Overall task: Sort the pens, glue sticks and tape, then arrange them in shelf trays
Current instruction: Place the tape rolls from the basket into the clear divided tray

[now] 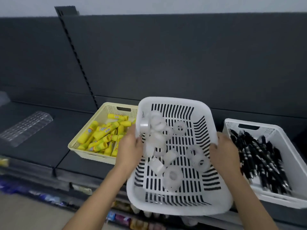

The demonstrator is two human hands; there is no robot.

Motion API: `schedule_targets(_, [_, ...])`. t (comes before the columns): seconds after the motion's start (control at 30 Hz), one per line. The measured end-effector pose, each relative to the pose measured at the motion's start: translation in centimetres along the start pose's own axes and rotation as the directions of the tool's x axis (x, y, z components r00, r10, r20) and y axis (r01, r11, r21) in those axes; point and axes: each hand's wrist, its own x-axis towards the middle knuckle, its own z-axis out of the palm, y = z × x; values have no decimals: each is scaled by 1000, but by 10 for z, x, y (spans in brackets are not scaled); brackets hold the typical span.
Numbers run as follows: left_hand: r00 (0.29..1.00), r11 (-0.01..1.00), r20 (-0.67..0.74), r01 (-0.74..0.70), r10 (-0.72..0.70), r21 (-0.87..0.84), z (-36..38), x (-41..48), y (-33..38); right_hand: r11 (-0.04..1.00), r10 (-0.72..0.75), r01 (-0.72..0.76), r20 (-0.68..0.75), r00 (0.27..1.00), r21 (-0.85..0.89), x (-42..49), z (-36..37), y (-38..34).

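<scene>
Both hands [128, 146] [223, 149] grip the slotted basket [204, 110] of tape rolls [172, 177]; labels unreadable.

a clear plastic divider [26, 128] lies flat on the dark shelf [49, 146].

No text is legible. The glue sticks [101, 136] carry printed labels, and packaged goods [126, 219] on the lower shelf carry printing, but all of it is too blurred to read.
</scene>
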Motion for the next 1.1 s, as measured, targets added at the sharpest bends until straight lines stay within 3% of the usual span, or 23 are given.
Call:
schedule_targets(0.23, [998,999,-65,9,-6,41,-46,-11,3,997,-64,61,66,996,52,-9,-1,-30])
schedule_targets(0.53, [976,999,-212,39,-42,-16,-142,-23,-29,970,-230,226,36,973,87,-26,8,-137])
schedule_targets(1.1, [842,963,-485,270,-238,-4,-375,-87,-224,881,-471,441,223,854,173,-137,200,-382])
